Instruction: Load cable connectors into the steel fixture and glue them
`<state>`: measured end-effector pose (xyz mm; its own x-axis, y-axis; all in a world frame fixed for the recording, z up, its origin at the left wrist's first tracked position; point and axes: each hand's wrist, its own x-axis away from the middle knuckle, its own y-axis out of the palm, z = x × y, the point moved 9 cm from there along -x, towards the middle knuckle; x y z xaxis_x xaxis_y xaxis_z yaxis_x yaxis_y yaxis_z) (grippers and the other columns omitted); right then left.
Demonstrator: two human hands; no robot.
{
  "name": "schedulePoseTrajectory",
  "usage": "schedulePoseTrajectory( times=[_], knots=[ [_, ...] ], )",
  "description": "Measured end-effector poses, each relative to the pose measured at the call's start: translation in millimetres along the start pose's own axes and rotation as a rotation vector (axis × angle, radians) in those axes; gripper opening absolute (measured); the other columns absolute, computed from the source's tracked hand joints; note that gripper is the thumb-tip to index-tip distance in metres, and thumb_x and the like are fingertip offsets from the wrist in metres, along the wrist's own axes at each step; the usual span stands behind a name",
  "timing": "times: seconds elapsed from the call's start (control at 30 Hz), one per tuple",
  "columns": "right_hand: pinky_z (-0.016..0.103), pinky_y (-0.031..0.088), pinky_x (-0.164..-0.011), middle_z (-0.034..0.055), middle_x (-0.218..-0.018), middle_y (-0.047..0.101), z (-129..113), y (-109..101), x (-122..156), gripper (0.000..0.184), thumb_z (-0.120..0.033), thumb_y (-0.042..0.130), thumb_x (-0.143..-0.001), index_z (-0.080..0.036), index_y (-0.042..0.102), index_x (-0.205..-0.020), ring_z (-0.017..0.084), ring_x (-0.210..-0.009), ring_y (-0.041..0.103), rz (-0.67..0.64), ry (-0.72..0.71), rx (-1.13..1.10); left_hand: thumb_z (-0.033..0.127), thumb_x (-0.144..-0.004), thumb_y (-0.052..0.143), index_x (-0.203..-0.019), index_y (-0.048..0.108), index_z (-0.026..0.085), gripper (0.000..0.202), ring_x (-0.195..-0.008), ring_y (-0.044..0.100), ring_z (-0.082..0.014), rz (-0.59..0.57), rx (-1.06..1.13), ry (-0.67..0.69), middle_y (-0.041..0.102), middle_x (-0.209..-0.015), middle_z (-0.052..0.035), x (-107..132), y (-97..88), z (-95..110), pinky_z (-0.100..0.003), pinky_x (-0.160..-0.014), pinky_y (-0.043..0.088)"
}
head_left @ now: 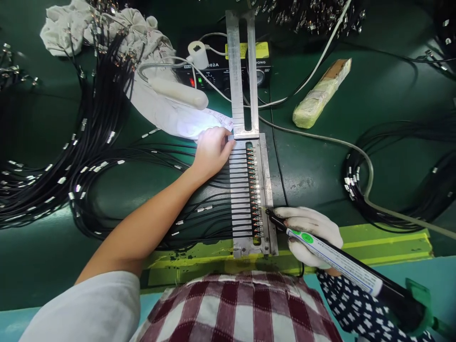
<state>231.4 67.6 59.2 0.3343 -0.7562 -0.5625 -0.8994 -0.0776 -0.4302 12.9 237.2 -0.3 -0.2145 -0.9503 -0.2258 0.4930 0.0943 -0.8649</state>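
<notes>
Fingers (302, 219) of right hand (313, 237) pinch pen (333, 255), tip touching jig (270, 183)

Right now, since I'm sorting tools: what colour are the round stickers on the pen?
Green stickers on the white pen in the right hand; head view.

Light falls from above and is strongest on the slotted metal jig (249, 190), whose bare steel shines pale. Just left of the jig's upper end, a white sheet (192, 126) is burnt out to bluish-white glare with all detail lost. The green bench mat (313, 166) darkens away from the jig and is near black in the far corners. Shadows are soft and faint. Focus is sharp on the jig. The pen (331, 256) right of its lower end softens toward the corner. Far left of the jig, black cables (53, 180) bow with wide-angle distortion.
</notes>
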Motion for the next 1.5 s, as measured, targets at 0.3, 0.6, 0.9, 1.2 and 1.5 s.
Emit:
schedulePoseTrajectory(
  times=[0.3,0.6,0.9,1.2,1.5],
  knots=[
    [0.035,0.063,-0.066,0.0141,-0.095,0.078,2,7,0,0.033,-0.016,0.071,-0.071,-0.017,0.066,-0.104,0.029,-0.084,0.077,-0.040,0.001,-0.011,0.030,-0.091,0.052,-0.092,0.058,0.020,0.012,-0.081,0.056,-0.0230,-0.025,-0.014,-0.008,0.058,-0.079,-0.0042,0,1.1,0,-0.038,-0.081,0.045],
    [0.034,0.063,-0.062,0.0106,-0.097,0.078,3,7,0,0.032,-0.019,0.071,-0.072,-0.019,0.065,-0.104,0.028,-0.081,0.077,-0.036,0.000,-0.011,0.026,-0.096,0.043,-0.126,0.054,0.013,0.035,-0.117,0.054,-0.0348,-0.202,-0.266,0.056,0.057,-0.127,-0.0200,18,-7.2,40,-0.047,-0.097,0.043],
    [0.031,0.061,-0.061,0.0096,-0.095,0.078,-3,6,-5,0.025,-0.020,0.068,-0.074,-0.021,0.064,-0.099,0.025,-0.078,0.078,-0.038,0.002,0.012,0.067,-0.077,0.069,-0.154,0.026,0.008,0.106,-0.149,0.021,-0.0417,-0.670,-0.399,0.209,0.018,-0.162,-0.0255,81,-2.2,76,-0.058,-0.118,0.023],
    [0.033,0.061,-0.063,0.0108,-0.097,0.078,2,7,-1,0.027,-0.021,0.069,-0.074,-0.019,0.064,-0.100,0.026,-0.080,0.077,-0.053,0.006,0.006,0.063,-0.072,0.076,-0.154,0.026,0.006,0.112,-0.149,0.021,-0.0414,-0.683,-0.450,0.194,0.019,-0.162,-0.0266,78,-0.3,80,-0.052,-0.116,0.029],
    [0.036,0.064,-0.070,0.0115,-0.097,0.078,6,8,0,0.031,-0.019,0.070,-0.074,-0.019,0.065,-0.104,0.028,-0.086,0.077,-0.047,0.046,-0.032,0.067,-0.072,0.074,-0.154,0.024,0.009,0.112,-0.150,0.021,-0.0418,-0.676,-0.437,0.210,0.017,-0.162,-0.0265,79,0.9,77,-0.052,-0.114,0.031]
  ],
)
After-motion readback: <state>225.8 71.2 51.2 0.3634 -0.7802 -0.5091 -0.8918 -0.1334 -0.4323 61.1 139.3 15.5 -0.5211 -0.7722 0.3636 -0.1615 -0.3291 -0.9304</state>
